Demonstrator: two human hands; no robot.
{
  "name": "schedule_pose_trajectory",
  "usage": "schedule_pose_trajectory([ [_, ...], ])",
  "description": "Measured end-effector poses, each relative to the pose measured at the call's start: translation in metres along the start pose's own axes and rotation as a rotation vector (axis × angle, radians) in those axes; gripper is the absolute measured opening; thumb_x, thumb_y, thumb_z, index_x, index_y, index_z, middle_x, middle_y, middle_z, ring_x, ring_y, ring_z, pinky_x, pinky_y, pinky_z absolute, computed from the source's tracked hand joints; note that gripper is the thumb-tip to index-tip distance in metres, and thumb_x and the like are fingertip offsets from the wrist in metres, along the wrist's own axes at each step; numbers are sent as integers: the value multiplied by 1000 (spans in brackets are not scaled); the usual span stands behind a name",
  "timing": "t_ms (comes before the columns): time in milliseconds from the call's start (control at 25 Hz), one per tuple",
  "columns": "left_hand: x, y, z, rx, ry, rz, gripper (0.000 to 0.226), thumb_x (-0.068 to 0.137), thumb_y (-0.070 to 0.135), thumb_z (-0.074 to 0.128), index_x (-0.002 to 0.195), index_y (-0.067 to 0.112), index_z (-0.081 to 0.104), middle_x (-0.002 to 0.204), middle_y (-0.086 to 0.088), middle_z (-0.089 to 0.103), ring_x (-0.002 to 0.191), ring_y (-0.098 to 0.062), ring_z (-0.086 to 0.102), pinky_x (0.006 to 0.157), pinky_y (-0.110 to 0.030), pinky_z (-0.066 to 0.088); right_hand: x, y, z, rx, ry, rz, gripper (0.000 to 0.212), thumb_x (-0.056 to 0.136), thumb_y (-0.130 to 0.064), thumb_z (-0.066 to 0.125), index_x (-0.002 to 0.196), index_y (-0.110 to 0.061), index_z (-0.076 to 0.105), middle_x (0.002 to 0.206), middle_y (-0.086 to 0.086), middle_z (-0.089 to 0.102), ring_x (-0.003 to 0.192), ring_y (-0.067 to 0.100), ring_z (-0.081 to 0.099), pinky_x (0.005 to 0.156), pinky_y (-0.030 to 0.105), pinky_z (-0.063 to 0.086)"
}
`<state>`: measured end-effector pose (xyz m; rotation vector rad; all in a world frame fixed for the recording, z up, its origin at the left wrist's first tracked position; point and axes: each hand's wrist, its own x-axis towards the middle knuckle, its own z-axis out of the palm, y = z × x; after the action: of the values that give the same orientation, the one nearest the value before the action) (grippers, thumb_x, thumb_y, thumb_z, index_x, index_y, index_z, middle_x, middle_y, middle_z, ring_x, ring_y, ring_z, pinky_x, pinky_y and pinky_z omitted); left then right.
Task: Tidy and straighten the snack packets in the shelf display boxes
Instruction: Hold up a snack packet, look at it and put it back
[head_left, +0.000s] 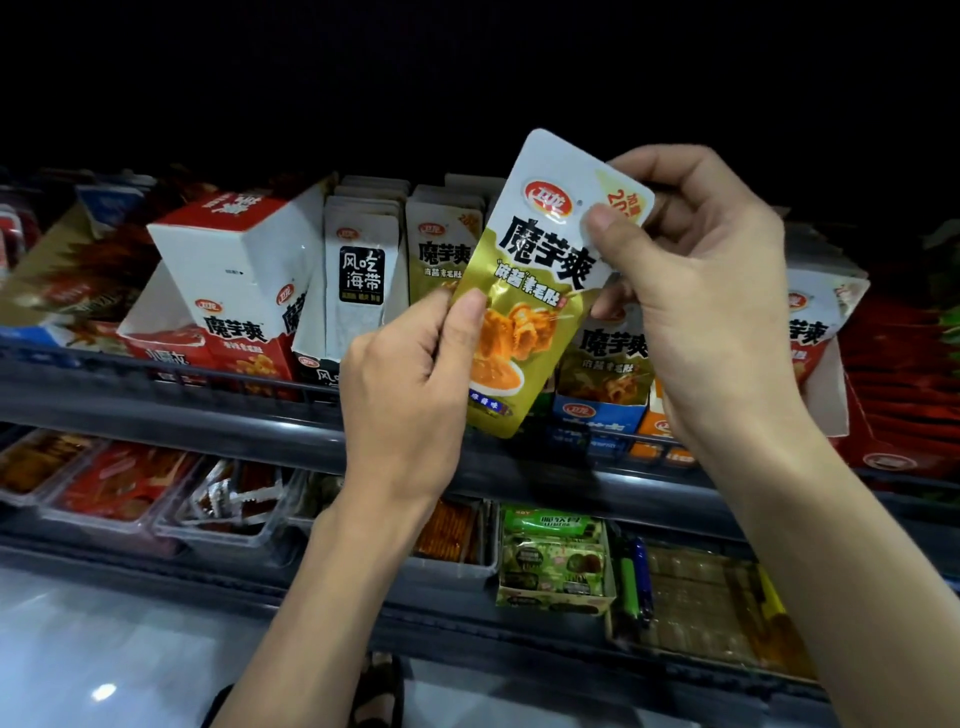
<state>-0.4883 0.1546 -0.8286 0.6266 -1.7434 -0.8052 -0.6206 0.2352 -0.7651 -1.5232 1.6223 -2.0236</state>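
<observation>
A gold-and-white snack packet (535, 291) is held up, tilted, in front of the upper shelf. My left hand (410, 384) pinches its lower left edge between thumb and fingers. My right hand (696, 280) pinches its top right corner with the thumb on the front. Behind it stand rows of matching gold packets (441, 249) and white-and-black packets (361, 270) upright in a display box (306, 332). More gold packets (608, 358) sit behind my right hand, partly hidden.
A red-and-white carton (234, 270) lies tilted in the left display box. Another white box (821, 332) stands at the right. The dark shelf rail (156, 400) runs below. The lower shelf holds clear trays (119, 488) of red snacks and a green packet box (553, 561).
</observation>
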Motion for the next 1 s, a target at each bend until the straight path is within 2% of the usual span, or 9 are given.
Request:
schedule_pose_trajectory([
  [120,3,1,-5,37,50,-22,44,102,37,42,68,13,54,60,1,58,54,-21,56,45,-47,43,3,-1,0,-79,-74,-4,26,99,-6,57,122,-17,51,101,0,67,70,12,66,55,27,54],
  [320,6,3,-13,25,63,-70,44,103,36,39,70,12,56,59,-2,58,52,-24,54,44,-47,42,25,-10,7,-243,-324,-12,48,89,-5,70,132,-18,52,120,-3,62,93,11,69,55,19,53],
  [440,8,3,-19,42,68,-114,44,103,39,38,74,13,59,63,0,60,56,-17,56,49,-44,45,39,-21,12,-244,-338,40,56,86,-10,74,135,-22,51,106,2,68,85,13,71,51,18,50],
  [560,12,4,-20,74,65,-203,38,104,35,39,74,20,56,63,7,58,58,-2,55,50,-20,39,49,-28,21,-392,-409,101,44,87,-15,74,128,-17,58,95,4,69,74,17,69,49,24,53],
  [640,15,3,-22,128,78,-253,33,104,34,40,78,22,55,70,8,58,66,-3,55,56,-20,38,53,-30,32,-512,-481,103,24,88,-18,72,111,-13,65,94,4,72,68,19,66,52,23,53],
  [720,17,0,-25,208,120,-272,22,102,33,43,93,23,60,88,6,64,85,-14,60,73,-34,48,56,-29,42,-570,-432,68,16,90,-21,70,104,-13,68,91,3,72,66,21,65,55,25,54],
  [800,18,-4,-29,355,150,-302,19,99,30,49,114,23,59,110,2,65,104,-22,57,90,-44,47,62,-26,50,-636,-304,-10,22,92,-24,68,113,-16,67,98,-1,71,77,14,68,68,30,60],
  [880,17,-6,-33,495,127,-341,28,95,29,53,122,23,56,122,-1,61,113,-24,52,95,-42,43,69,-21,57,-715,-186,-108,33,94,-27,67,126,-17,64,116,0,70,100,17,68,85,37,59],
  [1000,14,-7,-35,692,22,-338,25,93,31,55,116,23,61,122,-4,59,111,-27,51,93,-42,42,79,-5,69,-821,-154,-176,40,96,-26,64,134,-16,59,135,3,61,126,22,56,102,32,49],
])
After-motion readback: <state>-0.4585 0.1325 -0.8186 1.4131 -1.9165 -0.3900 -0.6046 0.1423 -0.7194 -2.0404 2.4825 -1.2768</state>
